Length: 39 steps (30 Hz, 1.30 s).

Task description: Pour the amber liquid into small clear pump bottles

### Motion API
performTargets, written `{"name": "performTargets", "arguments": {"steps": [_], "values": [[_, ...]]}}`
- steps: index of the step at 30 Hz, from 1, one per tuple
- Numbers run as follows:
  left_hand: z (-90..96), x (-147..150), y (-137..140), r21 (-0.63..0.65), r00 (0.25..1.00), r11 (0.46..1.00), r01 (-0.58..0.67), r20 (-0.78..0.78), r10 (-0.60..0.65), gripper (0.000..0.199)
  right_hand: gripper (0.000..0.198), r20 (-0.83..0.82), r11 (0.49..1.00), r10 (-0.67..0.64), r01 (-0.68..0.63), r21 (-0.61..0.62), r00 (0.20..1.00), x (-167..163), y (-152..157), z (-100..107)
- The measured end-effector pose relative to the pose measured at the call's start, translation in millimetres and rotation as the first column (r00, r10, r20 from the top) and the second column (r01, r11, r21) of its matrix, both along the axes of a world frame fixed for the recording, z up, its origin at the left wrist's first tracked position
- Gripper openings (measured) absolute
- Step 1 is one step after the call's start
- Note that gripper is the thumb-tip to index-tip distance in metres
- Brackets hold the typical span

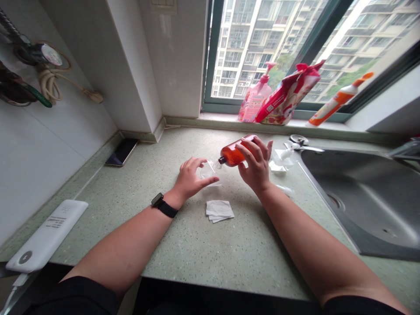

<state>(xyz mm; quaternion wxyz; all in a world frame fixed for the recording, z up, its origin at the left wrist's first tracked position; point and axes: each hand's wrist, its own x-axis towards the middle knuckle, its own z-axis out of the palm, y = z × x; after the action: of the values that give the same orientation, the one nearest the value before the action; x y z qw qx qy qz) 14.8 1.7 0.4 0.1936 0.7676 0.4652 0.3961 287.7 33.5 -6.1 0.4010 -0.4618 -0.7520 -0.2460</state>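
My right hand (257,164) is wrapped round an amber bottle (232,154) with a black neck. The bottle is tipped nearly on its side, its mouth pointing left and slightly down. Facing that mouth is a small clear plastic container (213,176), see-through and hard to make out. My left hand (193,177) curls round its left side, thumb and fingers on either side of it. Whether the two mouths touch, I cannot tell. Below them on the speckled counter (183,245) lies a folded white tissue (219,210).
A steel sink (370,188) lies right, with clear plastic pieces (282,159) beside it. A pink pump bottle (255,98), a red pouch (288,96) and an orange-white bottle (337,103) stand on the windowsill. A phone (122,152) and a white power bank (49,234) lie left.
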Motion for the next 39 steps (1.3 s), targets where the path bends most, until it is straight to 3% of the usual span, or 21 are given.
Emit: {"name": "performTargets", "arguments": {"steps": [25,32,39], "values": [[2.2,-0.2,-0.6,-0.016,1.000,1.000,-0.002,0.015,0.002,0.066,0.069,0.001,0.997,0.044,-0.044,0.063,0.999,-0.1,1.6,1.3],[2.6,-0.7,-0.4,-0.008,1.000,1.000,-0.008,0.009,0.008,0.068,0.060,-0.007,1.000,0.011,-0.011,0.013,1.000,-0.6,1.5,1.6],[2.3,-1.2,-0.1,-0.017,1.000,1.000,-0.009,0.003,0.009,0.068,0.064,-0.006,1.000,0.010,-0.010,0.002,1.000,0.1,2.6,0.7]]}}
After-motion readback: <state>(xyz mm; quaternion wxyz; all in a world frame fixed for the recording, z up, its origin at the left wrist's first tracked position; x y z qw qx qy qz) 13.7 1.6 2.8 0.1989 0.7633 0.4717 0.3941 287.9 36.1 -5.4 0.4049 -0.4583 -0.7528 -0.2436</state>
